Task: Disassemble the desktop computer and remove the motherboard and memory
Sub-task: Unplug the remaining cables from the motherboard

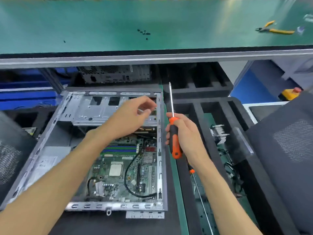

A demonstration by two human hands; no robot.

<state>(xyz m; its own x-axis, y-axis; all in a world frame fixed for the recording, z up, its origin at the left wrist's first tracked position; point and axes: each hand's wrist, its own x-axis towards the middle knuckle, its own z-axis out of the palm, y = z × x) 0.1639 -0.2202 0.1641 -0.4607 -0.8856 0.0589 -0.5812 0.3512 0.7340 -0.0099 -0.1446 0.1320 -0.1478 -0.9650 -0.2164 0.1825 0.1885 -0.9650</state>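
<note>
motherboard (125, 168) lies in the case (94, 205), foam tray (199, 92) to its right.

The computer case (94, 150) lies open on its side, so its top stands free for reaching down to the motherboard (122, 170). A black cable (130, 175) loops across the board's right half, and the metal drive cage (94, 109) covers the far end of the case. The left hand (133, 114) hovers over that cage, its forearm crossing above the board from the near left. The right hand (183, 133) grips a screwdriver (173, 126) upright just outside the case's right wall. Black foam trays (199, 106) crowd the right side, a heatsink (218, 134) among them. Above, the green surface (152, 22) is mostly bare, apart from scattered screws (144, 32) and pliers (274, 28).
</note>
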